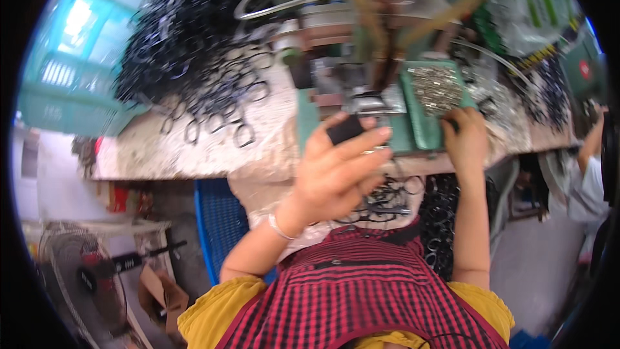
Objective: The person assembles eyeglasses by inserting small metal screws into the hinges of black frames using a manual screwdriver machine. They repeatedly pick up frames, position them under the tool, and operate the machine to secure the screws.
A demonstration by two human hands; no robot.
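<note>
My left hand (339,171) is at the front of a bench machine (368,100), its fingers bent and pointing right toward the metal head. A dark black piece (345,130) shows at its thumb and forefinger; whether it is gripped or worn there I cannot make out. Thin black loops hang just below these fingers. My right hand (466,137) rests at the near right corner of a green tray (423,134) that holds a heap of small shiny metal parts (436,90). Its fingers are curled in, and their tips are partly hidden.
A tall heap of black loops (177,32) covers the bench's left back, with loose loops (242,134) before it. More black loops (381,203) lie on my lap. A blue basket (216,220) stands under the bench, a fan (84,278) at lower left. Someone's arm (591,139) shows at far right.
</note>
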